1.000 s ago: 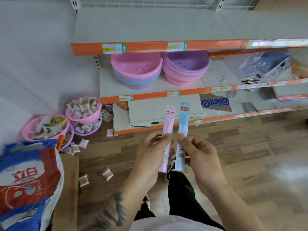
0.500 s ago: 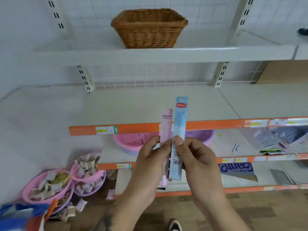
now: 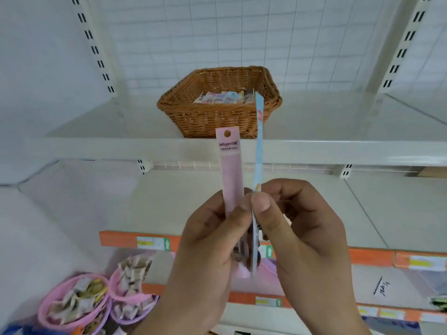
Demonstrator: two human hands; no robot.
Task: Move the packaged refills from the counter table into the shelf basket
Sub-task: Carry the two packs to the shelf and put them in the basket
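My left hand [image 3: 205, 247] pinches a long pink refill pack [image 3: 231, 170] and holds it upright, label facing me. My right hand [image 3: 304, 233] pinches a long blue refill pack [image 3: 258, 146], turned nearly edge-on, its top reaching in front of the basket's right side. Both packs stand side by side below and in front of a brown wicker basket [image 3: 217, 117] on the upper white shelf [image 3: 338, 146]. Several colourful packs [image 3: 222, 97] lie inside the basket.
A bare white shelf [image 3: 96, 201] with an orange front strip [image 3: 135, 240] lies behind my hands. Pink bowls of small packets [image 3: 75, 303] sit low at the left. White slotted uprights [image 3: 96, 52] flank the basket's bay.
The view has tilted up from the floor to the upper shelf. Both hands have risen with the packs toward the basket, and the blue pack has turned edge-on.
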